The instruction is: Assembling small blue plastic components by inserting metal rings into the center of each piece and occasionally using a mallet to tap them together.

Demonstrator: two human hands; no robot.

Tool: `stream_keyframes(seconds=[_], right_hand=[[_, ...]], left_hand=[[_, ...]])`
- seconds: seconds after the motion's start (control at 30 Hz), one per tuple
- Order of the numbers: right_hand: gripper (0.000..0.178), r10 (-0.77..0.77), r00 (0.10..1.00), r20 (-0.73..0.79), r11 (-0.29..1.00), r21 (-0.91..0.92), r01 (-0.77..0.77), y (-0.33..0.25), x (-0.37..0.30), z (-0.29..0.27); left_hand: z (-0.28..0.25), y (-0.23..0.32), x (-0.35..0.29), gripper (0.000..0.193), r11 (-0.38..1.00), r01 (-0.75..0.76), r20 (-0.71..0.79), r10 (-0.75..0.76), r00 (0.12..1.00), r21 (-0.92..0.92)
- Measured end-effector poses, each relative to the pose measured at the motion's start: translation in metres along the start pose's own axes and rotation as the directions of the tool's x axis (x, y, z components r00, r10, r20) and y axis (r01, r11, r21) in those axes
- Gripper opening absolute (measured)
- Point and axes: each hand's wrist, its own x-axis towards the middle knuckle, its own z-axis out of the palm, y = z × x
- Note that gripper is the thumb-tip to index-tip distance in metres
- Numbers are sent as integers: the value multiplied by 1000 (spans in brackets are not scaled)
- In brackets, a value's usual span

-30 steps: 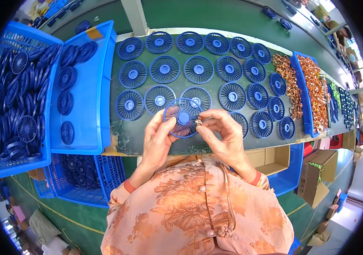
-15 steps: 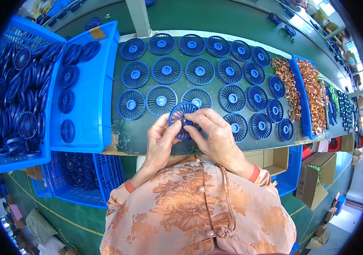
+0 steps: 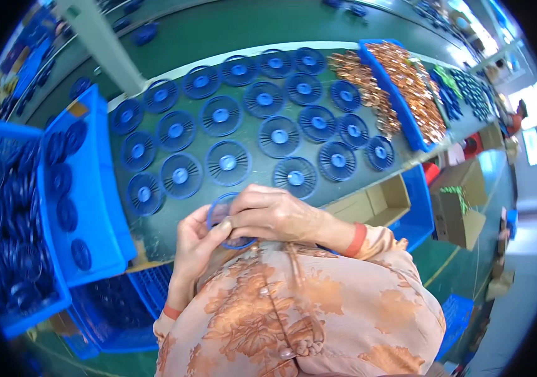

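Observation:
A blue round fan grille [image 3: 216, 212] with thin spokes is held tilted in front of my chest, just off the near edge of the table. My left hand [image 3: 194, 245] grips its lower left side, thumb across the face. From the right, my right hand [image 3: 274, 215] closes its fingers over the middle and right of the grille, hiding most of it. Whether a small part sits between those fingers cannot be seen. Beyond my hands, several like grilles [image 3: 227, 163] lie in rows, flat on the green table [image 3: 257, 177].
Left of the table stand a blue tray [image 3: 106, 220] with several grilles and a heaped blue crate [image 3: 54, 308]. At the right, loose copper-coloured pieces [image 3: 372, 94] lie beside a blue bin [image 3: 396, 94] full of them. A cardboard box [image 3: 457, 217] stands beyond the near right edge.
The view has turned, so the table now slants up to the right. Both hands have brought the grille closer to my body, and my right fingers now cover more of it.

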Motion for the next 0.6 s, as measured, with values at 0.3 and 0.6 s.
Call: stream_keyframes(seconds=[0.3,0.6], right_hand=[[15,155,768,-621,694,-485,-532,16,-58,-95],[15,320,679,-661,76,-696,-714,111,-142,-226]], left_hand=[[-6,-12,-3,32,170,-563,428,486,762,809],[-13,-22,-9,37,-68,-476,451,459,765,877]])
